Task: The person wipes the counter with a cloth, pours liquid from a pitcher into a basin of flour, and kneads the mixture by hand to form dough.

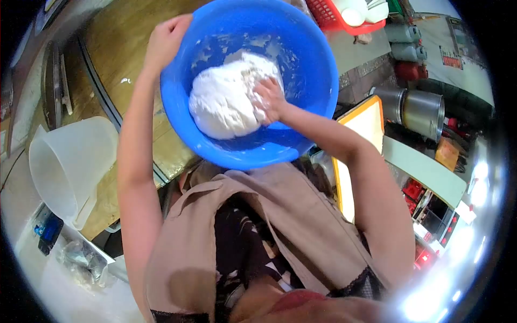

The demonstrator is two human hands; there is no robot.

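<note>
A big blue basin stands at the table's edge, close against the apron. Inside it lies a large lump of white dough, and smears of flour or dough cling to the basin's wall. My left hand grips the basin's rim at the upper left, its fingers curled over the edge. My right hand presses against the right side of the dough; its fingers are spread and partly coated with white, with the tips against the dough.
A translucent plastic container lies left on the wooden table. A red basket with white dishes is at the top right. Steel pots and an orange-edged tray are on the right. A scale-like device sits lower left.
</note>
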